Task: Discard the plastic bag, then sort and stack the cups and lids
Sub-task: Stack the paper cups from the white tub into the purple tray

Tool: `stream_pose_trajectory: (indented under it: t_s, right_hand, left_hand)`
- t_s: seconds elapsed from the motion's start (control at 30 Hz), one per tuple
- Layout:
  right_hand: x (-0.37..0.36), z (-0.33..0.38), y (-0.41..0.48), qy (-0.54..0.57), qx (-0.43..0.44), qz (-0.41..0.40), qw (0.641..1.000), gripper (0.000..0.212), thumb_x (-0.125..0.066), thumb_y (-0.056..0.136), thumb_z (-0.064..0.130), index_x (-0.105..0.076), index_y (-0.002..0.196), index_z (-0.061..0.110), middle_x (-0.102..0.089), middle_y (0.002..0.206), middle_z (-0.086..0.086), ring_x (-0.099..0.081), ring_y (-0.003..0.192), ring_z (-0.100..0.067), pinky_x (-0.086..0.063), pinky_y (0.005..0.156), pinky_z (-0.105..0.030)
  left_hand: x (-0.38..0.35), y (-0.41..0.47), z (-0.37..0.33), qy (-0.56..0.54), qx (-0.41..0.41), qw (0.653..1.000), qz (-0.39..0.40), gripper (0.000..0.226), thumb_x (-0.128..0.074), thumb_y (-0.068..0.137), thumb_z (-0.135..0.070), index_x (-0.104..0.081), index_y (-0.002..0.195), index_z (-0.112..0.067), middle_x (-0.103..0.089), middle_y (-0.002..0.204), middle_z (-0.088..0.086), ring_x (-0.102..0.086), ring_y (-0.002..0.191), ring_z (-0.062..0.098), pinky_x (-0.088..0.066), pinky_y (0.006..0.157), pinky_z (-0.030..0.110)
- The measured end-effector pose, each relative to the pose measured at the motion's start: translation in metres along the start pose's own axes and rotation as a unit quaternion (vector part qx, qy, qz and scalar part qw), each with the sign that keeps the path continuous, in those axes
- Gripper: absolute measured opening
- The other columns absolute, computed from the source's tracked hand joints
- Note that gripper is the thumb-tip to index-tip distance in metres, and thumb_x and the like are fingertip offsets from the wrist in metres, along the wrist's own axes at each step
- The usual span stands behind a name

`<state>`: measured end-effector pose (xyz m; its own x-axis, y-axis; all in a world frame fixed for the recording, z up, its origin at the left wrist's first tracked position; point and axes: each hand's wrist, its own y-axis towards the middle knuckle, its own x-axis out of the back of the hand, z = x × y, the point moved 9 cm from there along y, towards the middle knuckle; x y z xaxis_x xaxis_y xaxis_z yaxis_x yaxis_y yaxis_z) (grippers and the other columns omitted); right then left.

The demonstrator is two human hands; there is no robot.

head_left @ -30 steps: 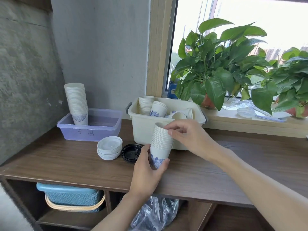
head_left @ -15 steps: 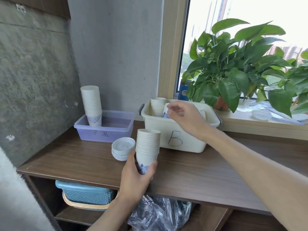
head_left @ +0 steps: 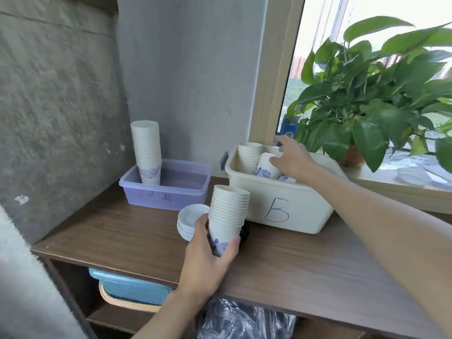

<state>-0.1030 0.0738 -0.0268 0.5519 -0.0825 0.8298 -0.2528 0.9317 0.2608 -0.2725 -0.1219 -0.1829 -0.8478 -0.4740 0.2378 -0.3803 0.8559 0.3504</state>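
In purple tub [head_left: 171, 195], tall cup stack [head_left: 146, 148]; in cream bin [head_left: 293, 211], shorter stack [head_left: 249, 156] and tilted cup [head_left: 265, 166] under loosely spread right hand [head_left: 293, 160]. Clasped in left hand [head_left: 208, 263] over the table [head_left: 318, 265], held cup stack [head_left: 228, 211], half hiding black lid [head_left: 245, 231]; plastic bag [head_left: 239, 319] below, cut off.

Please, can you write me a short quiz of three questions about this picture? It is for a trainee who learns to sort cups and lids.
1. True or false: the left hand holds a stack of cups.
2. Choose one. Where is the right hand?
A) over the cups inside the cream bin
B) inside the purple tray
C) on the flower pot
3. Short answer: which letter is written on the front of the cream bin?

Key
1. True.
2. A.
3. The letter B, in blue.
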Motion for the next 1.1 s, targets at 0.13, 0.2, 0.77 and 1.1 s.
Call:
stream_pose_trajectory:
  t_s: [0.13, 0.2, 0.77, 1.1]
  right_hand:
    - [-0.009, -0.007, 0.0, 0.012, -0.033, 0.004, 0.999, 0.047, -0.066, 0.084, 0.011, -0.052, 0.129, 0.011, -0.053, 0.129, -0.016, -0.057, 0.099, -0.027, -0.05, 0.081, -0.033]
    - [-0.006, -0.004, -0.002, 0.012, -0.021, -0.024, 0.999, 0.031, -0.064, 0.083, 0.008, -0.062, 0.114, 0.009, -0.06, 0.12, -0.015, -0.059, 0.098, -0.027, -0.051, 0.082, -0.035]
    - [0.061, 0.081, -0.095, 0.203, 0.185, -0.052, 0.96, 0.017, -0.067, 0.088, 0.014, -0.059, 0.085, 0.029, -0.066, 0.069, -0.022, -0.054, 0.06, -0.019, -0.044, 0.063, -0.029]
    - [0.016, 0.086, -0.113, 0.147, 0.196, 0.068, 0.967, 0.007, -0.063, 0.09, 0.027, -0.07, 0.089, 0.023, -0.07, 0.087, 0.006, -0.06, 0.074, -0.028, -0.051, 0.071, -0.04]
  left_hand:
    - [0.002, 0.001, 0.0, 0.002, 0.0, 1.0, -0.008, 0.061, -0.067, 0.071, -0.058, -0.039, 0.122, -0.04, -0.069, 0.09, -0.01, -0.064, 0.073, 0.011, -0.057, 0.068, 0.037]
    - [0.002, 0.001, -0.001, 0.007, 0.0, 1.0, -0.007, 0.06, -0.068, 0.072, -0.056, -0.039, 0.122, -0.04, -0.068, 0.092, -0.011, -0.065, 0.074, 0.01, -0.057, 0.069, 0.037]
    - [0.004, -0.005, -0.017, 0.019, -0.012, 1.0, 0.005, 0.057, -0.068, 0.077, -0.053, -0.039, 0.123, -0.036, -0.066, 0.102, -0.014, -0.063, 0.093, 0.002, -0.054, 0.081, 0.032]
    - [0.005, -0.01, -0.027, 0.007, -0.037, 0.999, 0.009, 0.06, -0.065, 0.078, -0.055, -0.037, 0.126, -0.034, -0.064, 0.112, -0.017, -0.061, 0.105, 0.002, -0.052, 0.088, 0.035]
